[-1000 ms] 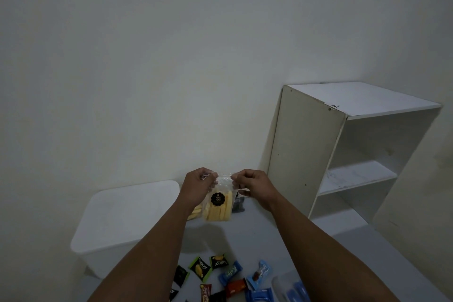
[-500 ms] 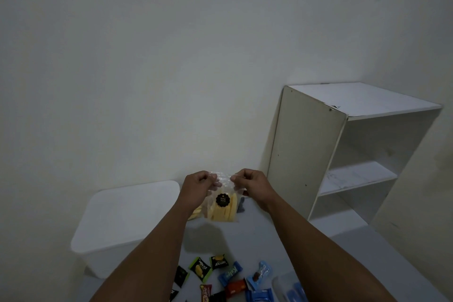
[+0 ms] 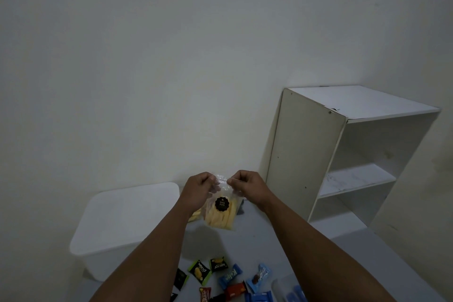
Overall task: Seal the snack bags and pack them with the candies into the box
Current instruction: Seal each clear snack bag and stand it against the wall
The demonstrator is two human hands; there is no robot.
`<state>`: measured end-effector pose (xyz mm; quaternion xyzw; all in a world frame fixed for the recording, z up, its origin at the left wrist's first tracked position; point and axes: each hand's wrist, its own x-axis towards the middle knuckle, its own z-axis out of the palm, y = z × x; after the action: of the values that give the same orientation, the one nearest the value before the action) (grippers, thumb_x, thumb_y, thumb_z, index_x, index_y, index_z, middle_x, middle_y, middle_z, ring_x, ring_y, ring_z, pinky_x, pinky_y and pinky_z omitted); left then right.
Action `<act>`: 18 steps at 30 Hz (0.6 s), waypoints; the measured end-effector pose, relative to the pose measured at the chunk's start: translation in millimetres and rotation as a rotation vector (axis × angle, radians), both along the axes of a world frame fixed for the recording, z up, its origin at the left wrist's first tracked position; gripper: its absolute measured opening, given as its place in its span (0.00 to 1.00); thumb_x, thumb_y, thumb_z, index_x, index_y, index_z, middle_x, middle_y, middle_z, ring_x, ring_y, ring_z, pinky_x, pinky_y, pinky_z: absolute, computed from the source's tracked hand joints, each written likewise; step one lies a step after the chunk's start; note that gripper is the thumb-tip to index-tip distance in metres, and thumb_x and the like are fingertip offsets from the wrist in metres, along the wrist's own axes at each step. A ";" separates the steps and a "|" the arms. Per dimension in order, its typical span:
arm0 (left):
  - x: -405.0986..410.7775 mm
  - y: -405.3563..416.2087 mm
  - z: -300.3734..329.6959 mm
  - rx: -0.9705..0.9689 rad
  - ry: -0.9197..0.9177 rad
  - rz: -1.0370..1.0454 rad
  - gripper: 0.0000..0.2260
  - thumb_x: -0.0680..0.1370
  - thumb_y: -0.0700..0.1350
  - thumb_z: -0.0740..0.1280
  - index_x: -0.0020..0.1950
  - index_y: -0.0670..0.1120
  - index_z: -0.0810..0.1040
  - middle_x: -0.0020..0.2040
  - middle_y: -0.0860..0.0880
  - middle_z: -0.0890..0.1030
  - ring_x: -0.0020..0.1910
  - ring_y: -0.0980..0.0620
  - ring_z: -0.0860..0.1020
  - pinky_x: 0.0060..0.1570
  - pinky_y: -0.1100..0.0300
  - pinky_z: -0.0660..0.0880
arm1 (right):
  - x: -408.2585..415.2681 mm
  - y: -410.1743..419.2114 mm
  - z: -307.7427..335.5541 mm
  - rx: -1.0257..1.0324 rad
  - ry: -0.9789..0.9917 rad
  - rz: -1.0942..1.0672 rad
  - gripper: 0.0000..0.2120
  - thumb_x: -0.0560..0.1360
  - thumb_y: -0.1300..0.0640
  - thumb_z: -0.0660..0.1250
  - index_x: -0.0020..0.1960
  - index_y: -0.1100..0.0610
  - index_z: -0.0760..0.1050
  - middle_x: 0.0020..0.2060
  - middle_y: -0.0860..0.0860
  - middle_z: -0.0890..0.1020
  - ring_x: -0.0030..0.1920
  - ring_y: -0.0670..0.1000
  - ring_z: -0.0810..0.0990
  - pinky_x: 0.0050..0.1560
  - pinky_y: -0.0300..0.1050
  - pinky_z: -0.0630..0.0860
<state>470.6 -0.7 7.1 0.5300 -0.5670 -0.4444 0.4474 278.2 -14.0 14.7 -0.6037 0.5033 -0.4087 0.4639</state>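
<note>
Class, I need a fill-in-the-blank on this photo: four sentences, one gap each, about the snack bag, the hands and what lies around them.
1. Both hands, left and right, pinch the ____ edge of the snack bag.
2. The bag's round sticker is ____ in colour.
3. The white box sits under the ____ forearm.
4. The candies lie ____ the box.

Missing words: top; black; left; outside

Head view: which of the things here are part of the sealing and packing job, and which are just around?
Part of the job:
- snack bag, top pinched by the left hand and right hand
- second snack bag, mostly hidden behind the left arm
- wrapped candies on the table
- white lidded box

Just around:
- white shelf unit
- clear container, cut off by the frame's bottom edge
</note>
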 end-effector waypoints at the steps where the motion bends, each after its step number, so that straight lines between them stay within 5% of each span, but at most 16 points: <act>1: 0.7 0.4 0.7 -0.007 -0.005 0.000 0.13 0.84 0.44 0.60 0.49 0.39 0.82 0.44 0.44 0.86 0.46 0.47 0.84 0.47 0.57 0.79 | 0.4 0.2 0.5 0.000 0.010 0.003 0.09 0.76 0.57 0.73 0.45 0.64 0.80 0.36 0.54 0.81 0.35 0.48 0.81 0.41 0.47 0.78; 13: -0.9 3.5 2.6 -0.005 -0.038 -0.038 0.12 0.84 0.44 0.62 0.48 0.44 0.83 0.43 0.46 0.87 0.42 0.52 0.84 0.44 0.59 0.79 | 5.4 0.4 4.9 -0.053 0.115 0.035 0.06 0.77 0.58 0.72 0.42 0.58 0.81 0.34 0.50 0.82 0.33 0.44 0.79 0.41 0.43 0.78; 18: -1.3 5.0 1.8 -0.020 -0.099 -0.071 0.12 0.83 0.43 0.62 0.48 0.42 0.84 0.41 0.46 0.87 0.43 0.50 0.85 0.44 0.60 0.79 | 3.6 2.3 7.5 -0.079 0.184 0.073 0.07 0.77 0.58 0.72 0.42 0.61 0.81 0.31 0.49 0.79 0.29 0.40 0.76 0.33 0.33 0.74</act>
<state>469.3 4.3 8.9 0.5263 -0.6113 -0.4276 0.4080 281.8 -11.8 22.2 -0.6743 0.5050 -0.3541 0.4061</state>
